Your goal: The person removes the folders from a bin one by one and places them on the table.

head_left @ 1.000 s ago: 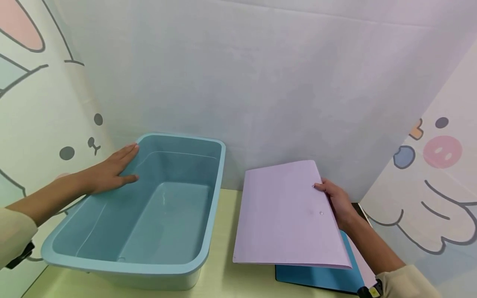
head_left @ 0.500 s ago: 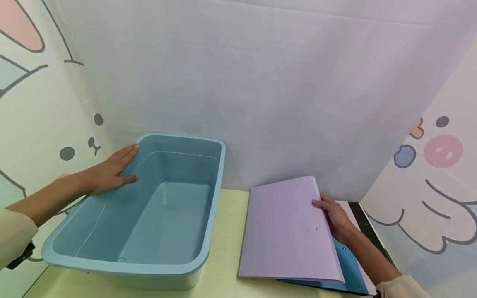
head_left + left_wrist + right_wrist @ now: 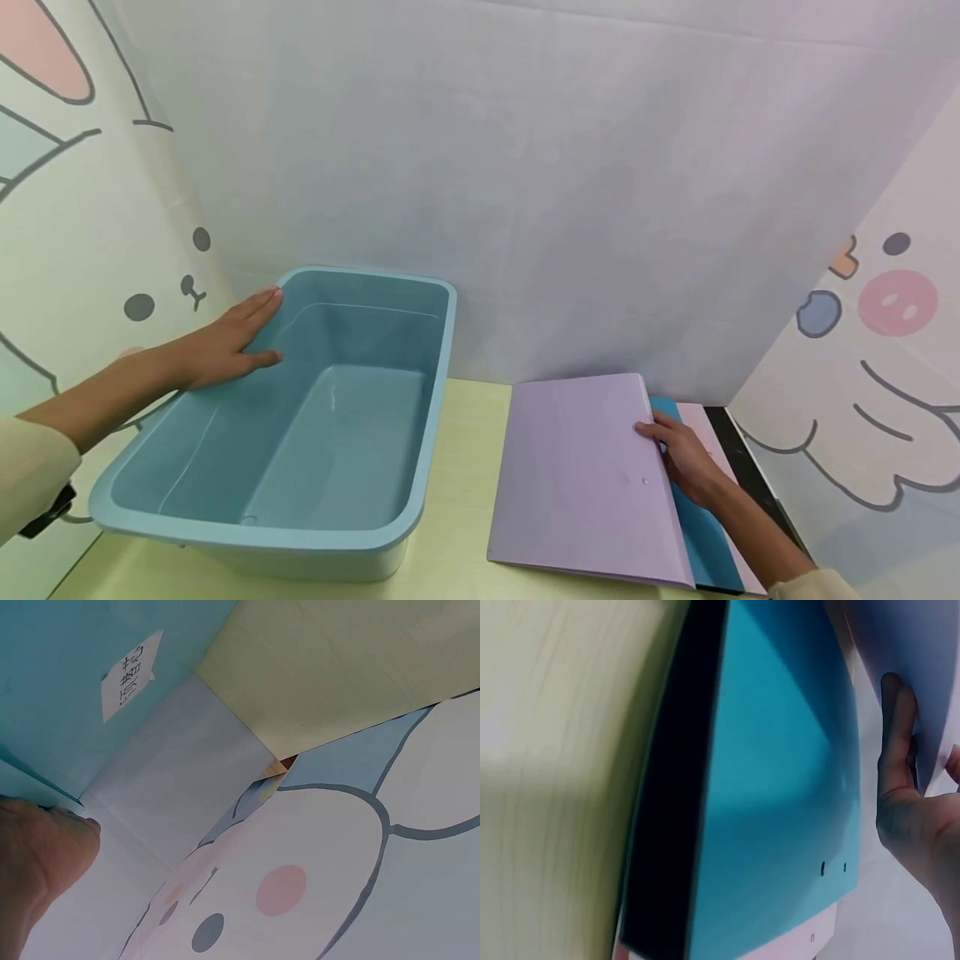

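A lilac folder (image 3: pixel 573 483) lies slanted over a stack at the right of the table. My right hand (image 3: pixel 684 460) grips its right edge, thumb on top and fingers underneath, as the right wrist view shows. Below it is a blue folder (image 3: pixel 780 780), with a gap between the two in that view. A pink folder (image 3: pixel 697 417) and a black one (image 3: pixel 738 450) stick out to the right. My left hand (image 3: pixel 225 340) rests on the left rim of a blue plastic tub (image 3: pixel 337 450), fingers extended and thumb inside. Nothing lies in the tub.
The pale yellow table (image 3: pixel 465 467) shows between tub and folders. A plain white sheet (image 3: pixel 510 183) hangs behind; cartoon-printed panels (image 3: pixel 862 375) close off both sides. A handwritten label (image 3: pixel 131 679) sticks to the tub's outer wall.
My right hand has lowered the lilac folder and brought it slightly right and nearer the stack. More of the blue folder shows beside it. The left hand stays on the tub's rim.
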### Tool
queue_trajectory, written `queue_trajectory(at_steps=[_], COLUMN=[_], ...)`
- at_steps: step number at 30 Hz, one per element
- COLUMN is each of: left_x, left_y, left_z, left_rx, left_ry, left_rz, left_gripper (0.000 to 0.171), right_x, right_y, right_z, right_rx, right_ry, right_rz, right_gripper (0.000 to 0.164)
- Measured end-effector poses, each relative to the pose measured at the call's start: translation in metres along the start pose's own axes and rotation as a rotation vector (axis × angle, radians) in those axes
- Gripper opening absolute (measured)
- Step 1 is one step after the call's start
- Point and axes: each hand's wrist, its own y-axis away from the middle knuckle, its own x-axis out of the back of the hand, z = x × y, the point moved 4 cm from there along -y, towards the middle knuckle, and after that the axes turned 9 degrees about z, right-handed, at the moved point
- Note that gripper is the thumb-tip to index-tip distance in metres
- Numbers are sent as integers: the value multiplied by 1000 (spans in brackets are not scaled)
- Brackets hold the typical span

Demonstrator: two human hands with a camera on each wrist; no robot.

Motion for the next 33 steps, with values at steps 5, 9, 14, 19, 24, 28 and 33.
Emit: queue_trajectory(at_steps=[5,9,14,19,24,28,33], left_x=[-1,-1,-1,-1,0,0,0], left_y=[-2,-2,-2,-1,-1,-1,-1], left_z=[0,0,1,1,0,1,2], left_rx=[-5,-4,-5,-4,-6,-8,-6], left_ry=[-6,-1,0,-4,-11,-22,-17], left_rz=[0,-7,-7,-6,-2,-4,-10], left_gripper=[108,107,107,107,107,107,108], right_x=[9,18,28,31,29,29,29], right_y=[1,0,0,1,1,1,-1], right_z=[5,5,6,6,2,2,5], right_rx=[-16,-6,13,45,80,88,100], right_ry=[118,243,424,558,615,644,660], right_rz=[71,142,203,198,189,195,216], right_gripper=[80,76,70,70,69,71,70])
